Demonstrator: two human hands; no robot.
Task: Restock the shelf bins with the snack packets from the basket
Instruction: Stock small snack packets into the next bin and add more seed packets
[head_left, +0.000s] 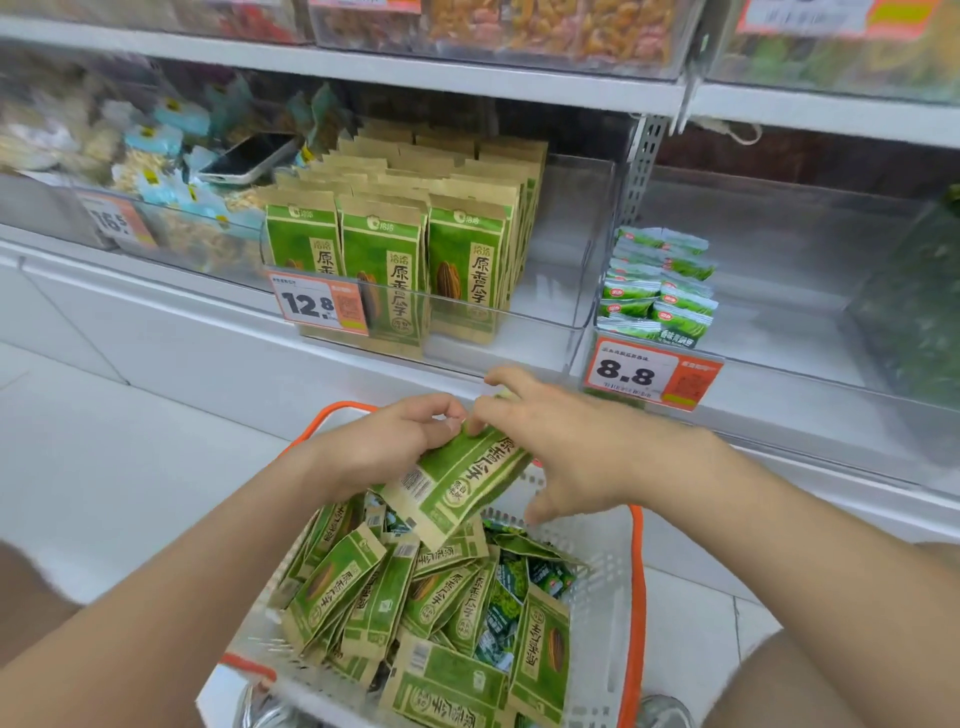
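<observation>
1. While the basket (636, 571) sits low in front of me, my left hand (384, 441) grips the top end of one green packet (457, 478). The packet is held just above the heap and is not yet at the shelf.
2. My right hand (576, 441) is spread wide. Its fingertips touch the same packet's top edge and the thumb stands clear of it.
3. Done, in my judgement: the middle bin (561, 260) holds upright rows (395, 244) of matching packets across its left and centre.
4. Outstanding: that bin's right side is bare. The basket is well filled with loose packets (415, 597), large green ones mixed with smaller dark ones. I rate the job partway through, with much left.
5. The right bin (779, 291) holds a short stack of small packets (657, 291) at its left end; beside that stack it is bare.
6. Surroundings: white shop shelving carries the clear bins. Price tags read 12.8 (317, 304) and 8.8 (649, 374). A phone (249, 158) lies in the left bin. The floor (104, 467) is white tile.
</observation>
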